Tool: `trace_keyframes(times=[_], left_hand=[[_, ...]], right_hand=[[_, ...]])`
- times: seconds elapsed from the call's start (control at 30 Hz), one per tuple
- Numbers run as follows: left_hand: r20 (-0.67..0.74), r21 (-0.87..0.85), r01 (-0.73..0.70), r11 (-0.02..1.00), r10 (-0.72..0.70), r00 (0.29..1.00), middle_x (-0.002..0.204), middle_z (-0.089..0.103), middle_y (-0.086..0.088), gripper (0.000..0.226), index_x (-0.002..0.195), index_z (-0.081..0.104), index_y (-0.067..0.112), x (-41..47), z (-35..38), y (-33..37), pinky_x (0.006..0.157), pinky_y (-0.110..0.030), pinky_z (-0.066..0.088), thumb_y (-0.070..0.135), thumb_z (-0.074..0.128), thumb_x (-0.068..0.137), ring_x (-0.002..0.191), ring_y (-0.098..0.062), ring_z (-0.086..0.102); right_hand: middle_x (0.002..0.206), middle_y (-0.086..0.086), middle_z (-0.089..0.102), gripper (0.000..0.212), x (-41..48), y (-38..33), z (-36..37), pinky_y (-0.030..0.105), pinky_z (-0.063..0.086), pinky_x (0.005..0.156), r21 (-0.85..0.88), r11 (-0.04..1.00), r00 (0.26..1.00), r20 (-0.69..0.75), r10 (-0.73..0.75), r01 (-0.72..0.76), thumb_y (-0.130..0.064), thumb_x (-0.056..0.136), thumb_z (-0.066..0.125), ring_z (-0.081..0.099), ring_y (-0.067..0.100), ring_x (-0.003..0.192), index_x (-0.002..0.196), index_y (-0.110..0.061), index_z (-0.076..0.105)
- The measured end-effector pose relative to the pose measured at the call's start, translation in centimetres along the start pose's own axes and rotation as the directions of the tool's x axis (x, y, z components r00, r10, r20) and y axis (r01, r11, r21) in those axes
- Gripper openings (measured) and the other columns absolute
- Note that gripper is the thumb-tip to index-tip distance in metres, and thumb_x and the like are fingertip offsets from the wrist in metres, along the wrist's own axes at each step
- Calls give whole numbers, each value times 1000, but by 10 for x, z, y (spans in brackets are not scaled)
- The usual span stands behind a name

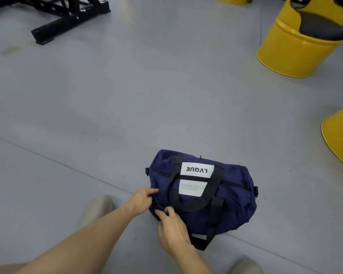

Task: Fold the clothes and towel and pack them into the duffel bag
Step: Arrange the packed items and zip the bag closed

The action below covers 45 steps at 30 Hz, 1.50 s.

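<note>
Nearest me: two bare forearms coming in from 7 and 6 o'clock, with a beige left shoe [96, 210] and right shoe [246, 266] on the grey floor [127, 105]. My left hand [142, 198] pinches fabric at the left end of the duffel bag [236, 204]. My right hand [172, 228] sits just beside it, fingers curled, thumb and forefinger nipping the bag's near left corner; hands close together but not touching. The bag is navy, on the floor at 5 o'clock, looks zipped, with black handles [212, 186] flopped across the top and a white label [196, 170] reading LVQUE upside down. Yellow drum stool [295, 50] at 2 o'clock, another yellow drum [339, 139] at 3, black metal frame [67, 18] at 11, all well apart from the bag.
</note>
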<state>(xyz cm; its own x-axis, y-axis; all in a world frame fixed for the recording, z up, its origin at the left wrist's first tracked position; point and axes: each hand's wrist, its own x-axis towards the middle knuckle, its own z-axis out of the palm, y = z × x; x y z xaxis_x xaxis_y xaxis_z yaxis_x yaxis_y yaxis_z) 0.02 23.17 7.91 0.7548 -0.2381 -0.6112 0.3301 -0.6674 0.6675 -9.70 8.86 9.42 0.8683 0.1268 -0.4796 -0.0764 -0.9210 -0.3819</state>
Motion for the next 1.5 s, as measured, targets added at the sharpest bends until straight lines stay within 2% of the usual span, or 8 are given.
trace_keyframes(times=[0.2, 0.33, 0.4, 0.53, 0.8, 0.93, 1.17, 1.5], left_hand=[[-33, -192, -10, 981, 3, 999, 136, 61, -7, 48, 134, 61, 7, -10, -11, 14, 111, -23, 37, -10, 36, 97, 131, -19, 52], [-15, -313, 36, 949, -43, 999, 113, 71, -18, 45, 133, 63, 11, -15, -15, 9, 87, -23, 50, -6, 39, 98, 100, -19, 62], [-22, -378, 37, 925, -49, 999, 94, 68, -15, 39, 128, 64, 11, -17, -15, 10, 86, -29, 53, -4, 43, 99, 87, -19, 59], [-19, -414, 26, 910, -37, 999, 90, 69, -7, 27, 120, 67, 15, -24, -16, 14, 85, -27, 56, 2, 59, 97, 84, -16, 65], [-64, -231, 1, 973, -16, 998, 92, 70, -4, 26, 109, 71, 18, -35, -15, 14, 71, -17, 54, 0, 62, 94, 81, -16, 65], [-146, 19, -11, 1000, 13, 989, 96, 74, 3, 30, 96, 71, 36, -35, -14, 6, 87, -29, 56, 6, 64, 93, 85, -12, 70], [-248, 142, -49, 989, 83, 965, 102, 73, 6, 30, 109, 75, 26, -39, 2, 5, 86, -25, 53, 5, 61, 92, 92, -13, 66], [-294, 152, -22, 988, 66, 953, 95, 69, 5, 35, 101, 76, 26, -38, -9, -10, 84, -27, 50, -1, 57, 88, 86, -17, 61]], right_hand=[[119, -8, 46, 31, 2, -24, 6, 32, 49, 78, 176, 983, 967, -237, 90, -48, -26, 99, 45, 55, 16, 102, 123, -26, 63], [111, -9, 67, 26, 8, -34, 8, 33, 51, 84, 462, 855, 930, -149, 337, -236, -40, 98, 50, 64, 18, 100, 111, -28, 69], [97, -7, 71, 28, 12, -38, 4, 34, 51, 76, 539, 771, 874, -124, 471, -339, -50, 95, 55, 64, 22, 92, 93, -24, 67], [98, -7, 73, 32, 17, -43, 2, 32, 47, 73, 636, 656, 808, -86, 583, -406, -52, 91, 61, 66, 23, 95, 101, -23, 68], [89, -11, 70, 13, 9, -33, 0, 31, 51, 77, 653, 665, 824, -107, 556, -363, -40, 95, 61, 65, 15, 88, 91, -28, 66], [97, -10, 72, 17, 1, -31, 3, 29, 46, 72, 555, 736, 823, -152, 548, -387, -42, 98, 55, 67, 17, 95, 100, -30, 67], [99, -9, 71, 20, -8, -25, 6, 30, 42, 70, 454, 789, 815, -200, 543, -414, -45, 99, 52, 67, 18, 95, 99, -30, 64], [109, 8, 71, 18, -23, 11, 7, 34, 49, 81, 602, 597, 689, -106, 717, -529, -33, 96, 58, 64, 34, 105, 101, -19, 70]])
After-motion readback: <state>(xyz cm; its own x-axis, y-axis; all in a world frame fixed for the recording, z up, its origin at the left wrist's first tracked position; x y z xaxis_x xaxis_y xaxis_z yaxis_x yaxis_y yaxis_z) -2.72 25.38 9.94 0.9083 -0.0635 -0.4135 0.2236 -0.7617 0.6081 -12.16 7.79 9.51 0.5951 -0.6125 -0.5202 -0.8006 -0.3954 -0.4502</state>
